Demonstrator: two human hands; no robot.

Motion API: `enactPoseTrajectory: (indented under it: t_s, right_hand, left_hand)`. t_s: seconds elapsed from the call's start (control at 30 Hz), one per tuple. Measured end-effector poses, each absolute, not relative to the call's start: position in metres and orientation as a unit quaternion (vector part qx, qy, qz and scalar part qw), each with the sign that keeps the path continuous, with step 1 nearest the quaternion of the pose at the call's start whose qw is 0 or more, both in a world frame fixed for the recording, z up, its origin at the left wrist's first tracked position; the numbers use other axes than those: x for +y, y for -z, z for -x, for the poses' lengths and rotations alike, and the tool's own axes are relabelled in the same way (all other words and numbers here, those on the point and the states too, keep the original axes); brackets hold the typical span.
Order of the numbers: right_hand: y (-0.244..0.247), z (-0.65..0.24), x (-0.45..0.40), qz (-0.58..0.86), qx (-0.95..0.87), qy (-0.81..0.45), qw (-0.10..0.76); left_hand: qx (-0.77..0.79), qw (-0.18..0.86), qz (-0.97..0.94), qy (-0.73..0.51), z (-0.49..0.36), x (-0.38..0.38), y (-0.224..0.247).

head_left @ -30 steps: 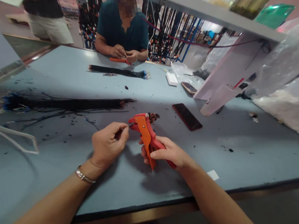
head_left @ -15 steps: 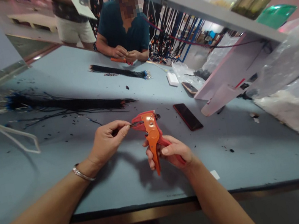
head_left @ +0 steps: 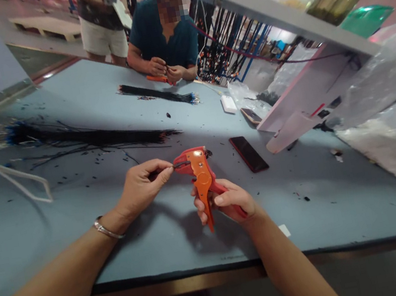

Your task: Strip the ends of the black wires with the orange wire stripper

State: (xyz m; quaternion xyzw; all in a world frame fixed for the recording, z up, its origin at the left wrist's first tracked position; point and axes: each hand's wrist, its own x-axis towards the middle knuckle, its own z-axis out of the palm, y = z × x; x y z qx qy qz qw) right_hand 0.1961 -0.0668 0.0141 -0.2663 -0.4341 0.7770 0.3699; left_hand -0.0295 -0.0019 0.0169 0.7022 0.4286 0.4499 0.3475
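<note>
My right hand (head_left: 230, 201) is wrapped round the handles of a wire stripper (head_left: 200, 168) with an orange and red body. Its red jaws point left, toward my left hand (head_left: 147, 185). Between thumb and forefinger, my left hand pinches a thin black cable (head_left: 177, 166), whose end lies in the jaws. The rest of that cable is mostly hidden by the hand. Just beyond my left hand lies a large bundle of black cables (head_left: 92, 137), with blue and silvery ends at the left.
Across the table (head_left: 144, 259) a co-worker in a dark teal shirt (head_left: 149, 24) handles an orange tool (head_left: 157, 78) beside a smaller cable bundle (head_left: 153, 93). A phone (head_left: 248, 154) lies right of my stripper. White cords (head_left: 7, 176) hang at left; plastic bags (head_left: 393, 124) crowd the right.
The stripper's jaws look more closed on the cable. My hands have barely moved. Behind the table, a standing person has shifted slightly right, and the co-worker's hands have moved a little.
</note>
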Motion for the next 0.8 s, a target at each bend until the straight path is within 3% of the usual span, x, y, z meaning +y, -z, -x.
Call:
enactPoseTrajectory:
  t_s: [0.8]
  right_hand:
    - [-0.0215,-0.1922,-0.0685,0.328,-0.482,-0.728,0.361]
  left_hand:
    - [0.439,0.352,-0.696,-0.446,0.0287,-0.0045,-0.0217]
